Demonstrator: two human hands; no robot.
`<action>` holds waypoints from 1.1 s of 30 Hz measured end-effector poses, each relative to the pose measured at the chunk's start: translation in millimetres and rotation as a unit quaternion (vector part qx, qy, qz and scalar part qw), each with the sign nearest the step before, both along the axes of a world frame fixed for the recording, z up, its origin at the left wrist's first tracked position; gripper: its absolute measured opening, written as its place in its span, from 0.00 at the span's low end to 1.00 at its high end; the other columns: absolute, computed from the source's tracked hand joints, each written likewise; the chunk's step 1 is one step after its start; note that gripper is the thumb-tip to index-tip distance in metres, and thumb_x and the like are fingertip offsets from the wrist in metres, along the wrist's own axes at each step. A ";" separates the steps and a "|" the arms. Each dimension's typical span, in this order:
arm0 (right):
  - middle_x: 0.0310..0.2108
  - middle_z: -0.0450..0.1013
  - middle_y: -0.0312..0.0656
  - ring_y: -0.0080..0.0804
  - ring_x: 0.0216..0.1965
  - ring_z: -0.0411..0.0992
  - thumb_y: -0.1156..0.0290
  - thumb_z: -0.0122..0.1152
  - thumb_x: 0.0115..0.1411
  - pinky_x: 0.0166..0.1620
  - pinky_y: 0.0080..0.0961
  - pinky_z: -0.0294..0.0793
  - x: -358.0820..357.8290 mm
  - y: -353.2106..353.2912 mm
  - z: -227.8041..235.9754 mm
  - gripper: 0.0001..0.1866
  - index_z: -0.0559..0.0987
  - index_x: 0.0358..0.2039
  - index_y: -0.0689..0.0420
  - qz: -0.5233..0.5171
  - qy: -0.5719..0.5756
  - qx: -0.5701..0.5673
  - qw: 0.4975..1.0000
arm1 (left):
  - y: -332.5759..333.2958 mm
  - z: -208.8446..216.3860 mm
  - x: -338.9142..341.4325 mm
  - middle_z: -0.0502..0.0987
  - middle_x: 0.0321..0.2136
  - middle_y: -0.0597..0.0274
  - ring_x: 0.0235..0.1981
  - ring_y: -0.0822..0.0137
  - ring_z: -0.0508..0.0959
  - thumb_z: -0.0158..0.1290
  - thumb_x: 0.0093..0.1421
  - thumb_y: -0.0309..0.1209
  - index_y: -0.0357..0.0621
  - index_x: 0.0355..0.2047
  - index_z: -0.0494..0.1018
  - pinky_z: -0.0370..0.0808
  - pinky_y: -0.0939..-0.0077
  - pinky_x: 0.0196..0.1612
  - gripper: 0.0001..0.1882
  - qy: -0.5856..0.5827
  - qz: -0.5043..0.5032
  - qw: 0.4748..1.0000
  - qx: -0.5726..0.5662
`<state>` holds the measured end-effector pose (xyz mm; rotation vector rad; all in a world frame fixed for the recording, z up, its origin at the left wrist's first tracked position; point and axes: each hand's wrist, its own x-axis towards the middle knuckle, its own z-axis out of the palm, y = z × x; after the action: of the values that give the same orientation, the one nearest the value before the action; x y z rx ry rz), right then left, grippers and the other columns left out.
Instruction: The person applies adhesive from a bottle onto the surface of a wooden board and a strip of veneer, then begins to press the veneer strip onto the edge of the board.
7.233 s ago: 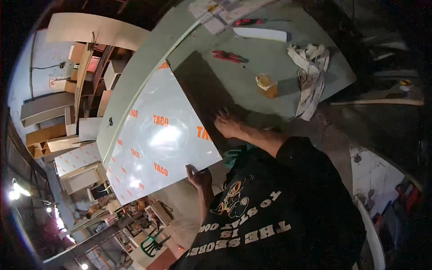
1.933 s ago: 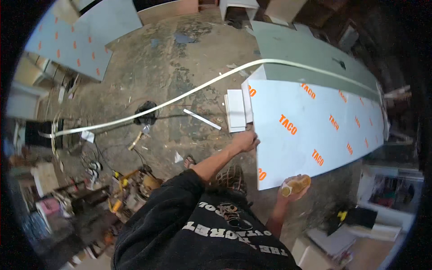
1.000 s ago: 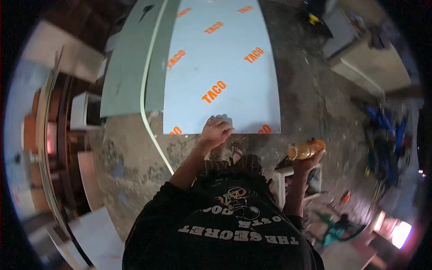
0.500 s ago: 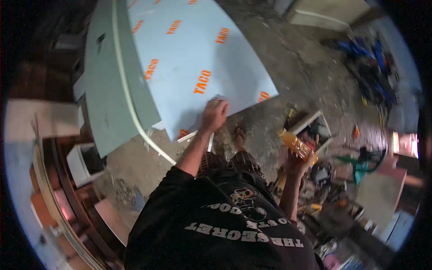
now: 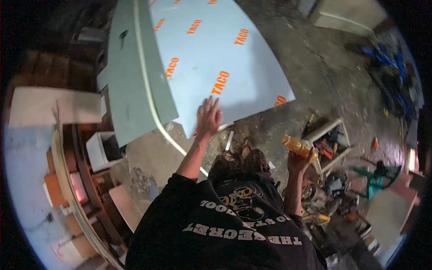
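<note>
Looking down from my head camera, my left hand [image 5: 208,118] lies flat on the near edge of a large pale blue sheet [image 5: 216,54] with orange printed marks. My fingers are spread apart and pressed on its surface, the palm reaching to the sheet's lower edge; they clamp nothing. The sheet runs away from me toward the top of the view, one corner jutting out to the right over the concrete floor [image 5: 315,76].

To the left of the sheet, and partly under it, lies a grey-green board [image 5: 130,90], and a thin white strip [image 5: 148,99] curves along the seam between the two and on down toward my legs.

My right hand [image 5: 300,161] is raised at my right side, well apart from the sheet, and closed around the lower part of an orange bottle [image 5: 298,146], which tilts with its cap end pointing up and to the left.

Just beyond the bottle an open white box of tools [image 5: 328,144] sits on the floor, with more clutter and a green tool [image 5: 375,180] farther right. At the far left stand wooden boards and shelving [image 5: 58,108], and a small white box [image 5: 100,149] rests near the corner of the grey-green board. My black printed shirt [image 5: 225,225] fills the bottom of the view.
</note>
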<state>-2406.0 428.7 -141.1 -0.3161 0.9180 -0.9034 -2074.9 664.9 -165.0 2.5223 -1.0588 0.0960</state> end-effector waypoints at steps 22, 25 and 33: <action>0.58 0.67 0.44 0.44 0.59 0.66 0.50 0.53 0.66 0.63 0.51 0.63 85.5 -73.7 -3.5 0.26 0.70 0.59 0.49 0.319 -0.104 -0.018 0.942 | -17.4 32.8 -34.1 0.39 0.73 0.51 0.73 0.46 0.38 0.44 0.66 0.52 0.50 0.72 0.45 0.39 0.35 0.69 0.40 0.120 0.103 0.983 0.097; 0.59 0.66 0.43 0.44 0.60 0.65 0.46 0.54 0.64 0.62 0.50 0.63 90.2 -66.7 -15.3 0.29 0.68 0.61 0.48 0.366 -0.123 -0.026 0.922 | -19.0 30.8 -33.1 0.40 0.72 0.51 0.73 0.46 0.40 0.45 0.66 0.52 0.50 0.72 0.45 0.40 0.35 0.69 0.40 0.104 0.097 0.987 0.081; 0.56 0.70 0.44 0.43 0.58 0.68 0.46 0.59 0.62 0.60 0.50 0.67 164.4 -33.1 3.9 0.33 0.66 0.62 0.48 0.493 -0.143 0.000 0.858 | -12.1 42.9 -32.1 0.40 0.73 0.56 0.73 0.51 0.40 0.46 0.66 0.54 0.57 0.72 0.45 0.41 0.40 0.70 0.40 0.148 0.080 0.983 0.069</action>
<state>-2241.6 395.5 -137.2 -0.5618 0.3675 0.0162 -2107.0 652.8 -122.1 2.6368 -0.7672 -0.3084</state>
